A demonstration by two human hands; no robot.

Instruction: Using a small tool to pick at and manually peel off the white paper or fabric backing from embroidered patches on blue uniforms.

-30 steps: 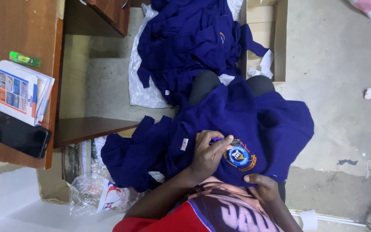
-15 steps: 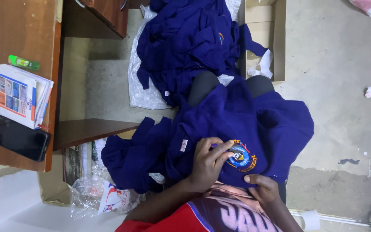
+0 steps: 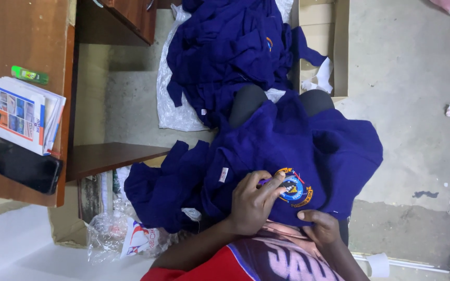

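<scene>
Bare forearms, short red sleeve, shirt front of dark blue with large pale block lettering.

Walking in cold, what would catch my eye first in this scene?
Most striking is the dark blue garment spread over the person's lap, with a bright round badge on it. The left hand rests on the cloth beside that badge, and the right hand grips the garment's lower edge. Beyond the knees lies a heap of blue clothes on clear plastic, and a black phone sits on the wooden desk at the left.
</scene>
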